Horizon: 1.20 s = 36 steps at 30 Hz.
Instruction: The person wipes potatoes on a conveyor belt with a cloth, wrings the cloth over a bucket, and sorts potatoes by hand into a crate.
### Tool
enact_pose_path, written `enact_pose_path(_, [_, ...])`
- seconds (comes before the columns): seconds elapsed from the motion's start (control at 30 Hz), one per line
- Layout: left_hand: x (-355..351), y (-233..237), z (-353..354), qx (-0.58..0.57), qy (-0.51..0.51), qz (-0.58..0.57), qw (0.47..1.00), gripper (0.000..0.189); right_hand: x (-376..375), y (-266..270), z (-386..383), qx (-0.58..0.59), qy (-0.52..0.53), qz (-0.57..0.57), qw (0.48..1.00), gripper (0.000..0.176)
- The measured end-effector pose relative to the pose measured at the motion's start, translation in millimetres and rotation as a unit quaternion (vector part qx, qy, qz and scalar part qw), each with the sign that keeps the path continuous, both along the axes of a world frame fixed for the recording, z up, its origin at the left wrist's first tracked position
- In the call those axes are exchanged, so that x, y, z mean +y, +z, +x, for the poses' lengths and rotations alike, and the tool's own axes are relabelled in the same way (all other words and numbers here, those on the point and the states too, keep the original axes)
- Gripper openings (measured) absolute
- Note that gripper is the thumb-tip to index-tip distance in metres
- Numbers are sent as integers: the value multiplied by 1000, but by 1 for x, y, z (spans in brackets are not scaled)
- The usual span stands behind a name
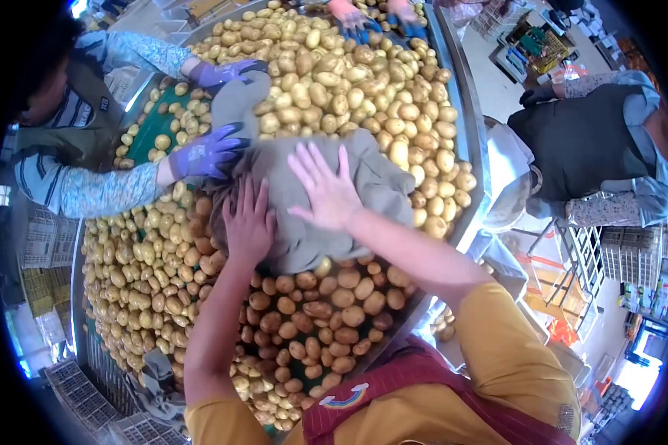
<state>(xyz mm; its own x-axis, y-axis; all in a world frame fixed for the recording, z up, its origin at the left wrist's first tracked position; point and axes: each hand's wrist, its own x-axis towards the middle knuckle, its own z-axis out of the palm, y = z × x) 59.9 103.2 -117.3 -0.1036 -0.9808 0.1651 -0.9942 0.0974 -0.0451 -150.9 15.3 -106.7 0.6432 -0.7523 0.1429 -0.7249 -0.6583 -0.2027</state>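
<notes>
A grey cloth (304, 245) lies spread and wrinkled over a big heap of potatoes (326, 74). My right hand (328, 191) rests flat on its upper middle, palm down, fingers spread. On the darker left side of the cloth lies my left hand (248, 222), fingers stretched forward and slightly apart. Neither hand grips anything. Close beyond it, a co-worker's purple-gloved hand (204, 152) touches the cloth's left edge. The same person's other purple glove (226, 73) is on a grey cloth strip (237, 104). Browner potatoes (315, 311) show below the cloth.
A metal rim (473, 111) borders the potato table on the right. Another person's blue-tipped gloves (378, 28) are among potatoes at the far end. At right a person in a dark apron (583, 141) bends beside a white sack (505, 159). Crates (48, 237) stand left.
</notes>
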Motion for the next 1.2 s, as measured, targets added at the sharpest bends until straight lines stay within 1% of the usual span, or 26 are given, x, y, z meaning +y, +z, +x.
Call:
enact_pose_path(0.1, [46, 17, -36, 35, 28, 57, 997, 76, 37, -1, -43, -30, 80, 35, 996, 88])
enact_pose_path(0.2, [26, 11, -36, 30, 56, 38, 997, 78, 18, 1, -38, -36, 77, 40, 996, 88])
enact_pose_path(0.23, [7, 13, -32, 19, 83, 32, 996, 78, 12, 4, -28, -80, 54, 38, 995, 88])
enact_pose_path(0.27, [-13, 15, -28, -7, 75, -51, 996, 72, 11, 10, -20, -55, 39, 64, 996, 87])
enact_pose_path(0.33, [-42, 33, -11, 86, 108, -1, 990, 57, 5, 37, -10, -5, 13, 108, 994, 85])
enact_pose_path(0.4, [-39, 64, 0, 106, 77, -7, 991, 38, 24, 65, -33, -163, 52, 129, 977, 63])
enact_pose_path(0.43, [-27, 85, 5, 163, 39, -46, 985, 26, 34, 75, -55, -219, 83, 127, 964, 57])
enact_pose_path(0.47, [-10, 106, 9, 192, 63, -40, 979, 20, 39, 78, -79, -275, 113, 125, 947, 50])
enact_pose_path(0.53, [37, 150, 23, 215, 11, -123, 969, 16, 38, 61, -136, -321, 86, 85, 939, 35])
enact_pose_path(0.57, [73, 162, 49, 191, 25, -146, 970, 19, 32, 52, -159, -345, 42, 65, 935, 26])
enact_pose_path(0.6, [109, 204, 36, 275, 180, -106, 939, 23, 33, 63, -185, -293, -39, 70, 953, 22])
enact_pose_path(0.63, [147, 223, 50, 268, 234, -177, 918, 27, 26, 64, -206, -269, -91, 110, 953, 21])
enact_pose_path(0.73, [234, 297, 51, 264, 329, -289, 859, 33, 6, 51, -243, -258, -150, 108, 948, 23])
enact_pose_path(0.77, [253, 303, 53, 327, 316, -313, 834, 33, 1, 56, -242, -263, -156, 124, 944, 23])
enact_pose_path(0.8, [271, 306, 57, 389, 299, -337, 803, 32, -5, 62, -238, -267, -164, 138, 940, 22])
enact_pose_path(0.83, [295, 300, 68, 379, 327, -284, 818, 34, -10, 64, -231, -286, -154, 139, 936, 22])
enact_pose_path(0.87, [302, 296, 64, 286, 378, -183, 861, 33, -15, 65, -221, -293, -143, 137, 935, 22])
enact_pose_path(0.9, [298, 287, 61, 217, 358, -57, 906, 32, -20, 63, -211, -295, -127, 140, 937, 22])
enact_pose_path(0.93, [293, 272, 50, 213, 344, 38, 914, 33, -24, 61, -199, -296, -112, 143, 938, 22])
enact_pose_path(0.97, [283, 262, 36, 231, 410, 190, 862, 43, -26, 61, -186, -254, -95, 130, 954, 22])
enact_pose_path(1.0, [275, 247, 24, 72, 385, 281, 876, 56, -32, 53, -173, -254, -48, 131, 957, 24])
enact_pose_path(1.03, [234, 252, -7, -35, 411, 373, 831, 66, -35, 51, -157, -240, -14, 130, 962, 25])
enact_pose_path(1.07, [243, 215, 9, -62, 334, 273, 900, 68, -36, 50, -141, -224, 18, 129, 966, 26])
enact_pose_path(1.1, [224, 200, 7, -42, 271, 211, 938, 69, -40, 43, -127, -211, 27, 139, 967, 26])
enact_pose_path(1.17, [177, 178, -1, 126, 124, 176, 968, 66, -49, 29, -101, -207, 27, 188, 960, 28])
enact_pose_path(1.2, [155, 161, -11, 158, 105, 195, 962, 63, -56, 21, -91, -211, 42, 189, 958, 28])
